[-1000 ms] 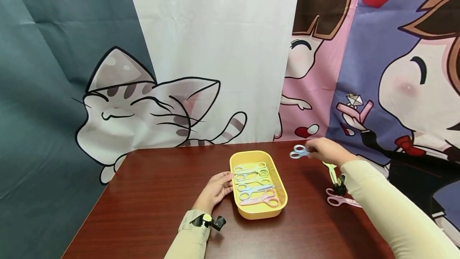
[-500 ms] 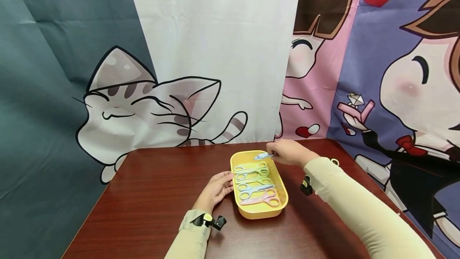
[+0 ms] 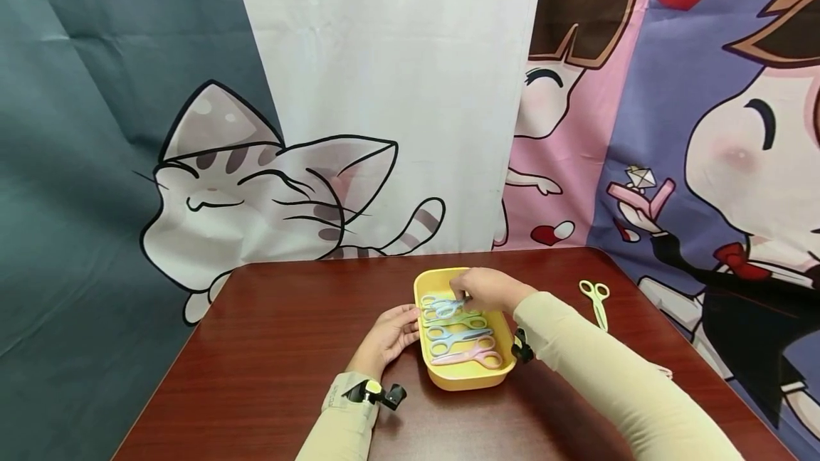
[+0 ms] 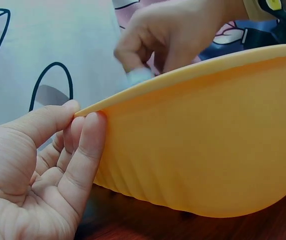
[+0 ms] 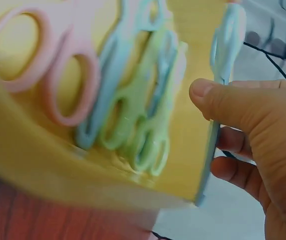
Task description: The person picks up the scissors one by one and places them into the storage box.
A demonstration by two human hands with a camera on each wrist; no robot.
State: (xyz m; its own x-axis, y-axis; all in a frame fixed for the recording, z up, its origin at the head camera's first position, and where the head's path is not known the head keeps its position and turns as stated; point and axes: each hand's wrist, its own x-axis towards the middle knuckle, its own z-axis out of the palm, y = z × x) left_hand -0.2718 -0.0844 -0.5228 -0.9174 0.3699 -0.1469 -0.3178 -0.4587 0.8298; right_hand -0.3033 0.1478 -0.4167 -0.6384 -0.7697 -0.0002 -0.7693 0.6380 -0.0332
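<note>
Light-blue scissors (image 5: 225, 65) were pinched in the right hand (image 5: 268, 120) over a yellow tray (image 3: 461, 378). The left hand (image 3: 386, 334) gripped its rim (image 4: 193, 71).

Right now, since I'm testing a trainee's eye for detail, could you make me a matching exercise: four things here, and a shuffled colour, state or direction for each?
1. Left grip
2. Right grip
3. Green scissors outside the tray
4. Table

A. Handles toward the backdrop
B. Reddish brown
C. Holds blue scissors
D. Pinches the tray's edge

Pairs: 1-D, 2-C, 3-A, 4-B
</note>
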